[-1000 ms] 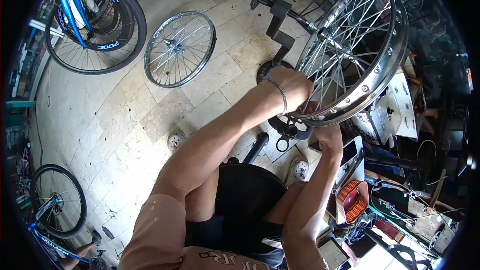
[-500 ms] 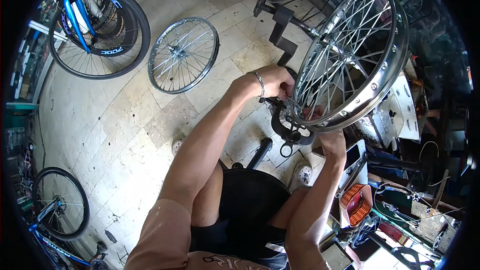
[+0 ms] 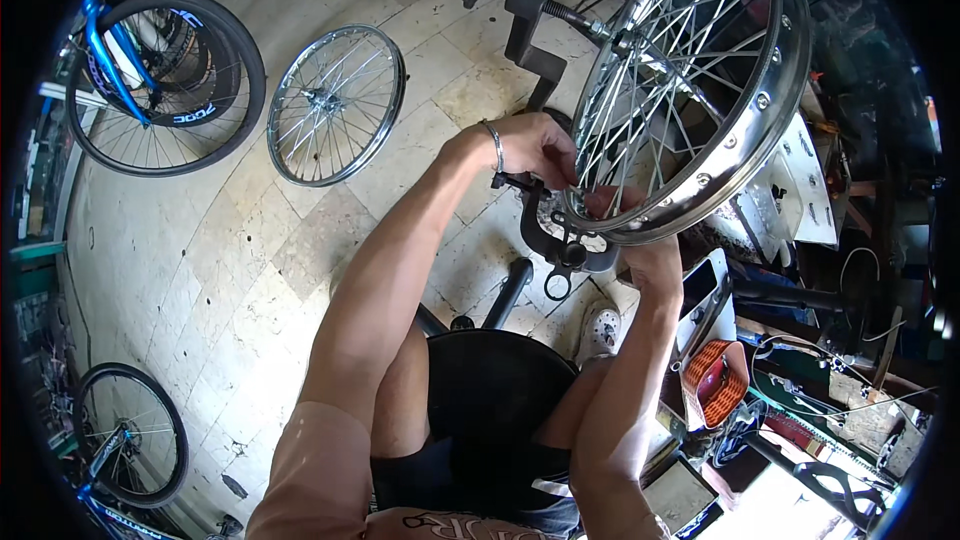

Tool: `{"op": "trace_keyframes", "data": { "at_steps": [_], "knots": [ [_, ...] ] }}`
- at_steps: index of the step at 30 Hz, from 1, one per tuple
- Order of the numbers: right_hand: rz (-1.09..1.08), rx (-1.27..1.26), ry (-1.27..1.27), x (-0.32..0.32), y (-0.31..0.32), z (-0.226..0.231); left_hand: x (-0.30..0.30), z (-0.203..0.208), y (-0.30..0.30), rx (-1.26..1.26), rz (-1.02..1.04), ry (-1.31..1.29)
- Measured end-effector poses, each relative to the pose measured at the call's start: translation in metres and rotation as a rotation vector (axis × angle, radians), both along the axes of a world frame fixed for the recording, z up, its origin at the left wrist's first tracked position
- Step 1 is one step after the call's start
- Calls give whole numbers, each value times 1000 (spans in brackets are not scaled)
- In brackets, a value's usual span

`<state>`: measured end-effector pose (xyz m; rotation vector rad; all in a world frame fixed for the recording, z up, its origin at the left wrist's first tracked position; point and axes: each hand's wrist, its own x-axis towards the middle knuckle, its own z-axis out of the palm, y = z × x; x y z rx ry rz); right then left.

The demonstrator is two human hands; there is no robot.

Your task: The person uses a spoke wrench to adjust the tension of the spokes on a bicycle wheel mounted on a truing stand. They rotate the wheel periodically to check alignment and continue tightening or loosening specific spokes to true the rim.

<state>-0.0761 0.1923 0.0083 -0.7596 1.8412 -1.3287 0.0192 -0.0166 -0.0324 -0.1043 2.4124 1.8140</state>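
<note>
A silver spoked bicycle wheel (image 3: 716,164) without a tyre is tilted in a black truing stand (image 3: 540,62). My left hand (image 3: 535,148), with a bracelet at its wrist, has its fingers pinched together at the spoke ends by the rim's near left edge. What they pinch is too small to make out. My right hand (image 3: 650,258) comes up under the rim's lower edge and wraps round it, its fingertips showing among the spokes close to the left fingers. Just below the left hand sits the stand's curved black caliper (image 3: 537,230), with a ring at its end.
Another bare spoked wheel (image 3: 338,105) lies on the tiled floor. Blue bicycle parts with a black-tyred wheel (image 3: 250,90) stand at far left, another wheel (image 3: 180,440) at near left. A black stool (image 3: 495,370) is between my legs. An orange basket (image 3: 714,383) and tools crowd the right.
The whole view has shifted, so the stand and wheel appear a little further up and left. Both hands stay at the same part of the rim, their fingers slightly moved.
</note>
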Motion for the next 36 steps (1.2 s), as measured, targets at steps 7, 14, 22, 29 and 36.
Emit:
{"op": "trace_keyframes", "data": {
  "at_steps": [7, 14, 22, 29, 36],
  "knots": [
    [26, -44, 14, -3, 0, -6, -9, -14, 4, 68, -14, -9],
    [14, -17, -57, -2, 2, -10, 2, 10, 7, -49, 30, -35],
    [104, 42, 36, -14, 6, -29, 11, 98, 69, -860, 185, -105],
    [-3, -61, -91, 2, -3, -1, 16, 45, 18, -263, 150, -1],
    [-61, -2, -212, -2, -1, -4, -4, 5, 14, 120, 15, -7]
  ]
}}
